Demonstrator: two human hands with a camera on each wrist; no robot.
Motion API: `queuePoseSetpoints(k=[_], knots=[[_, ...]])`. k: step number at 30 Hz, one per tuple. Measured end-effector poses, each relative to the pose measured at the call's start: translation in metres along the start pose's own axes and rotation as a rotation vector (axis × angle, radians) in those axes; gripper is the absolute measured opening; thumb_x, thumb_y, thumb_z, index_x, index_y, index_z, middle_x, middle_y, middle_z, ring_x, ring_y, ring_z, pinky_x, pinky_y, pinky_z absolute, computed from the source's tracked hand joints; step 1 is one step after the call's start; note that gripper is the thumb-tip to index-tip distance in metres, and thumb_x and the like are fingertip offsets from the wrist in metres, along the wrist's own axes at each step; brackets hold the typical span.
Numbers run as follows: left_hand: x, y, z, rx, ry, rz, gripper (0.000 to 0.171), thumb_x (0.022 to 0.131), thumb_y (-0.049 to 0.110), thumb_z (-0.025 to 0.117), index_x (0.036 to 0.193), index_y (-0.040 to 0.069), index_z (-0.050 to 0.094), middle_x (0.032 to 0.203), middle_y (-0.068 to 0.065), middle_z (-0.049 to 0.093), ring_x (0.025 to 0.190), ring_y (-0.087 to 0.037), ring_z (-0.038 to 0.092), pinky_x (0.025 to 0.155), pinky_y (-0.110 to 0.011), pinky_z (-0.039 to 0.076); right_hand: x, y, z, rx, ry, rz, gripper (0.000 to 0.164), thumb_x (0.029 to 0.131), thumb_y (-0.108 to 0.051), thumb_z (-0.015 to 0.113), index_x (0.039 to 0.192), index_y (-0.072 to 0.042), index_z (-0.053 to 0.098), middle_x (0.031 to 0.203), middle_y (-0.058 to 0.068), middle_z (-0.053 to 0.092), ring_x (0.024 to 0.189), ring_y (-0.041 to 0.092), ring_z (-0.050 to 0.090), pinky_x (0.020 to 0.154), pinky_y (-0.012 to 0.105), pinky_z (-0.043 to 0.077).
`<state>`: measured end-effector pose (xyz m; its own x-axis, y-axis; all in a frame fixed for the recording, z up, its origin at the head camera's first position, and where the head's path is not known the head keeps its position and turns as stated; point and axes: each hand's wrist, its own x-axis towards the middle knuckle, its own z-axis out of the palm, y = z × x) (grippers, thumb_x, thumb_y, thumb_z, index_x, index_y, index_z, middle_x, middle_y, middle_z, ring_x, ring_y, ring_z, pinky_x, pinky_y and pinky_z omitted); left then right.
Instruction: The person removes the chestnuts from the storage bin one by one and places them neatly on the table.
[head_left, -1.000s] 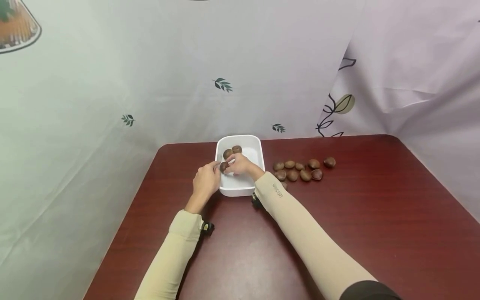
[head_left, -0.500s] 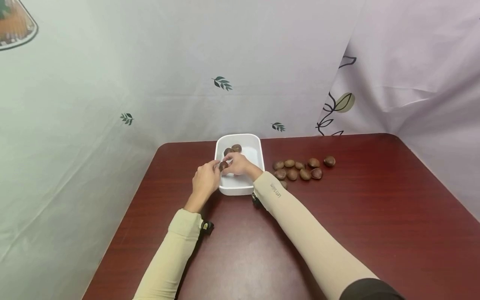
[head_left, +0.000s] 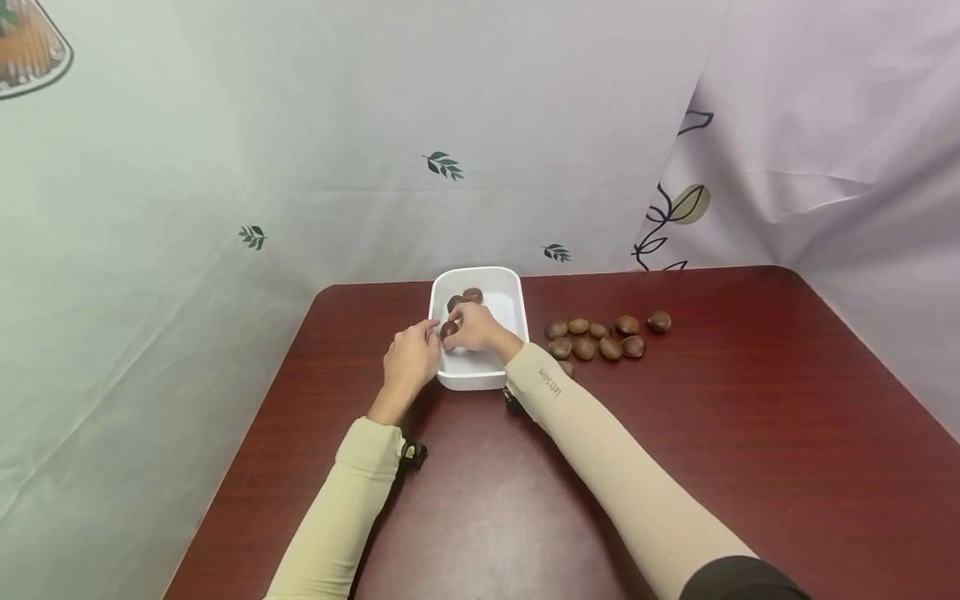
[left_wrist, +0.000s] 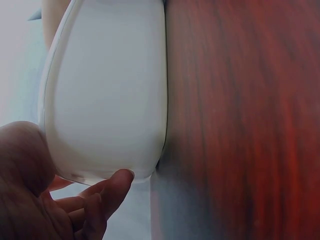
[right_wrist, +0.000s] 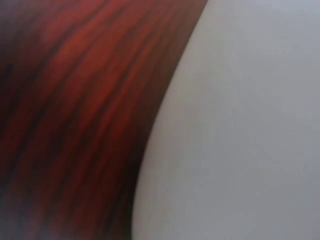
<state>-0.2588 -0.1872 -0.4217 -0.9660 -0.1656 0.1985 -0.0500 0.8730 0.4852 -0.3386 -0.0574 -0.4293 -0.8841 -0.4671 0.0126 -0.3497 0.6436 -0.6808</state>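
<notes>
A white rectangular tray (head_left: 472, 382) stands at the far edge of the table. My right hand (head_left: 478, 328) reaches into it and pinches a brown chestnut (head_left: 448, 329) near the left wall. Just beyond, two more chestnuts (head_left: 473, 295) lie in the tray's far left part. My left hand (head_left: 411, 358) grips the tray's left side, its fingertips close to the pinched chestnut. In the left wrist view, the left hand (left_wrist: 75, 205) has its fingers curled at the end of the tray wall (left_wrist: 107, 90). Only the tray's outer wall (right_wrist: 235, 140) and table show in the right wrist view.
Several chestnuts (head_left: 583, 348) lie grouped on the dark red table (head_left: 480, 500) to the right of the tray, one (head_left: 659, 322) a little apart. A white patterned cloth (head_left: 480, 208) hangs behind the table.
The right hand stays inside the tray, its fingers shifting slightly around the chestnut. The left hand keeps its place at the tray's left side.
</notes>
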Motion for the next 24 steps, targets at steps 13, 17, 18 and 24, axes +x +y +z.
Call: queuePoseSetpoints(k=[13, 17, 18, 24], knots=[[-0.003, 0.002, 0.002, 0.012, -0.008, -0.013, 0.035, 0.093, 0.030, 0.043, 0.123, 0.025, 0.060, 0.115, -0.008, 0.063, 0.093, -0.034, 0.062, 0.067, -0.051, 0.046, -0.003, 0.000, -0.004, 0.081, 0.064, -0.011, 0.041, 0.066, -0.018, 0.077, 0.100, -0.001, 0.062, 0.083, 0.006, 0.063, 0.058, 0.014, 0.062, 0.059, 0.021, 0.048], [-0.003, 0.002, 0.002, 0.019, 0.000, -0.011, 0.035, 0.092, 0.029, 0.043, 0.122, 0.025, 0.061, 0.115, -0.008, 0.064, 0.092, -0.034, 0.062, 0.067, -0.051, 0.046, -0.010, -0.005, -0.015, 0.060, 0.075, -0.038, 0.039, 0.066, -0.019, 0.077, 0.099, -0.001, 0.064, 0.085, 0.007, 0.064, 0.057, 0.013, 0.063, 0.060, 0.021, 0.048], [-0.003, 0.002, 0.002, 0.021, 0.003, -0.010, 0.035, 0.092, 0.028, 0.043, 0.122, 0.025, 0.061, 0.114, -0.008, 0.064, 0.092, -0.034, 0.062, 0.068, -0.051, 0.046, -0.012, -0.006, -0.018, 0.057, 0.080, -0.047, 0.039, 0.066, -0.019, 0.077, 0.098, -0.002, 0.065, 0.086, 0.007, 0.064, 0.057, 0.013, 0.062, 0.060, 0.021, 0.048], [0.000, 0.002, -0.002, 0.028, 0.002, -0.016, 0.034, 0.092, 0.028, 0.044, 0.121, 0.026, 0.061, 0.115, -0.009, 0.063, 0.093, -0.035, 0.062, 0.069, -0.052, 0.046, -0.030, -0.012, -0.042, 0.111, 0.066, -0.090, 0.037, 0.066, -0.017, 0.077, 0.097, -0.001, 0.065, 0.086, 0.008, 0.065, 0.056, 0.014, 0.063, 0.053, 0.024, 0.051]])
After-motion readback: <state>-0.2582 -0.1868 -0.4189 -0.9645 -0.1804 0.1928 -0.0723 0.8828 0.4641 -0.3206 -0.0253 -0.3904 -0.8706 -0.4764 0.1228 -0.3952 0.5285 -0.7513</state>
